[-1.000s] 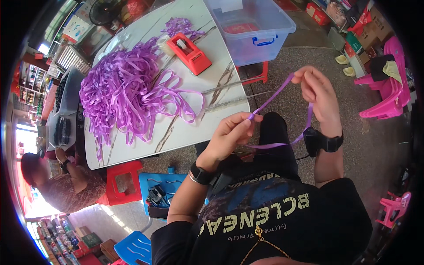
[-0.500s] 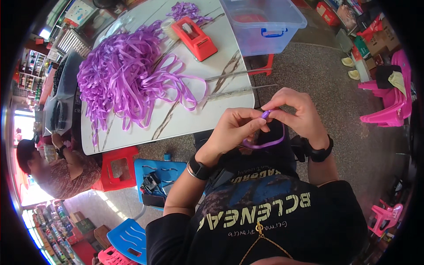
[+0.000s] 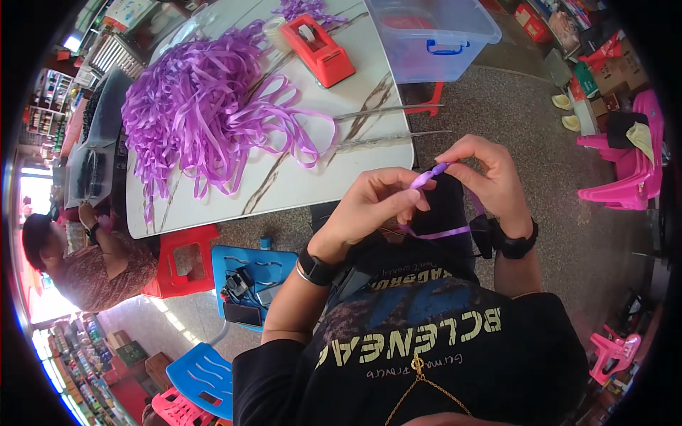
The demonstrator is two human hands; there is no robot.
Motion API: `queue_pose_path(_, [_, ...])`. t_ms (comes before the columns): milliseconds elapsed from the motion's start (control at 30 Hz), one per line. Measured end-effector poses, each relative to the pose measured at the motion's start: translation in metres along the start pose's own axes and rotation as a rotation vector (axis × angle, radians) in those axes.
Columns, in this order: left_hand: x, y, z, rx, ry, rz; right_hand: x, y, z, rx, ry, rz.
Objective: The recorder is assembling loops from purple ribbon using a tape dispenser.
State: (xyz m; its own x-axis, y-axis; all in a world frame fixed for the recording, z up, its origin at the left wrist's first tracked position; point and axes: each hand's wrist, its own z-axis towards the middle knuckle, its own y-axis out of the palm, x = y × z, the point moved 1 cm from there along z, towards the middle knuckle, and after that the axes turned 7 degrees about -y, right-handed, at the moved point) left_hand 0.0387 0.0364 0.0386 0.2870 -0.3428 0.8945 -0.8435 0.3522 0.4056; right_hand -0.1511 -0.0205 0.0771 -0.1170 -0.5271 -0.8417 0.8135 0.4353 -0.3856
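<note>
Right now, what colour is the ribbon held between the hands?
The ribbon is purple, showing best in the head view.

Hands at work: two, one left hand (image 3: 380,209), one right hand (image 3: 494,177), with one purple ribbon (image 3: 446,233) between them. Black wrist straps (image 3: 517,246): two. Table (image 3: 202,207): one. Ribbon piles: two, one big pile (image 3: 192,99), one small pile (image 3: 310,12); strands too tangled to count. Red tape dispenser (image 3: 321,58): one. Clear tape roll (image 3: 275,33): one. Clear plastic box (image 3: 437,67): one. Thin rods (image 3: 428,133) past the edge: two. Blue seats (image 3: 201,380): two. Pale shoes (image 3: 570,123): two. Other people: one person (image 3: 106,277). Pink seats (image 3: 614,353): at least three, stacking unclear.
</note>
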Motion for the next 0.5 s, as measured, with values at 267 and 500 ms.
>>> queue_pose_path(267, [0.007, -0.001, -0.003, 0.063, -0.024, 0.089, -0.002, 0.002, -0.004, 0.065, 0.238, 0.382])
queue_pose_path(500, [0.011, 0.001, -0.006, 0.126, 0.042, 0.119, -0.001, 0.001, -0.006, -0.039, 0.173, 0.160])
